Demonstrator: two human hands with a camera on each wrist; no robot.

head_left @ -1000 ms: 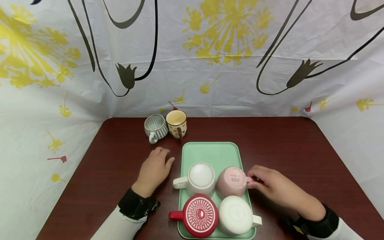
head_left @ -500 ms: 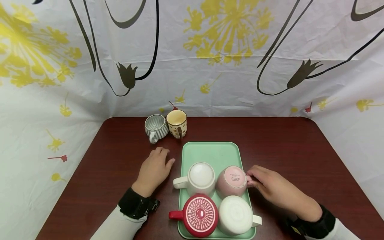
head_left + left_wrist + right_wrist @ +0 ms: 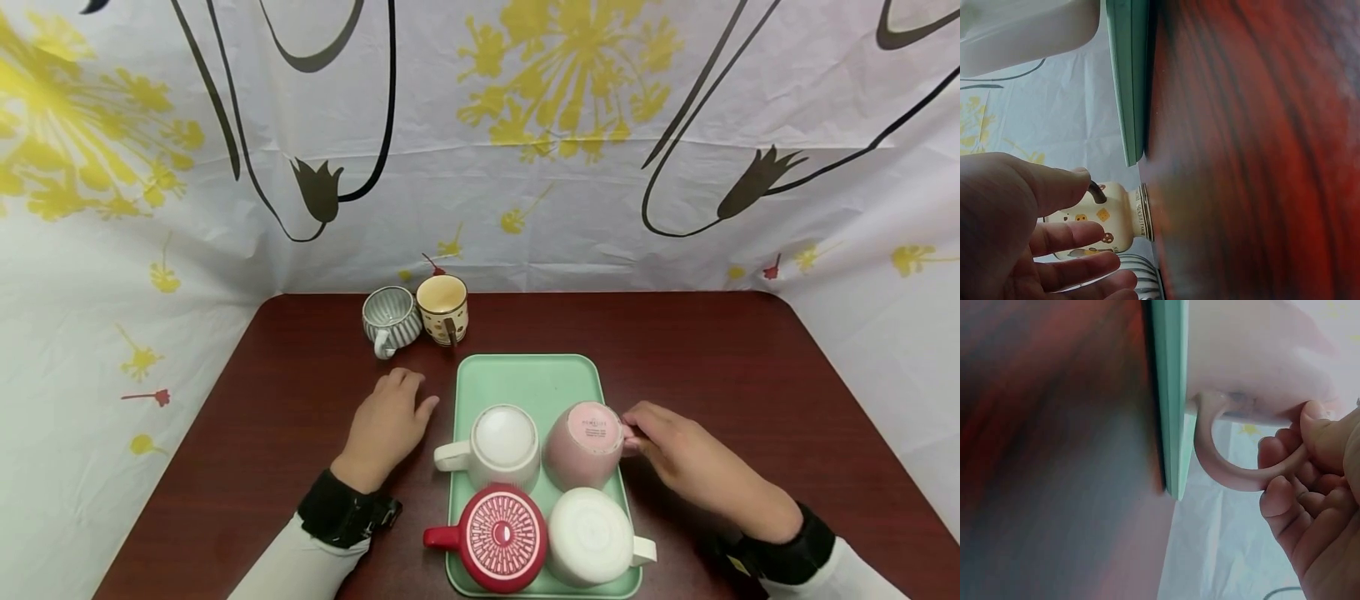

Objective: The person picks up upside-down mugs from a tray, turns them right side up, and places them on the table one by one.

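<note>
A mint green tray holds several upside-down mugs: white, pink, red patterned and white. My right hand pinches the pink mug's handle; that mug is tipped, with its base leaning away from the hand. My left hand rests flat on the table left of the tray, fingers relaxed. In the left wrist view the fingers lie near the tray edge.
Two upright mugs stand at the back of the dark wooden table: a grey striped one and a cream dotted one. A flowered cloth hangs behind and at both sides.
The pink mug has tipped and lifted a little at its handle side, and my right hand has shifted slightly with it. The left hand has stayed put.
</note>
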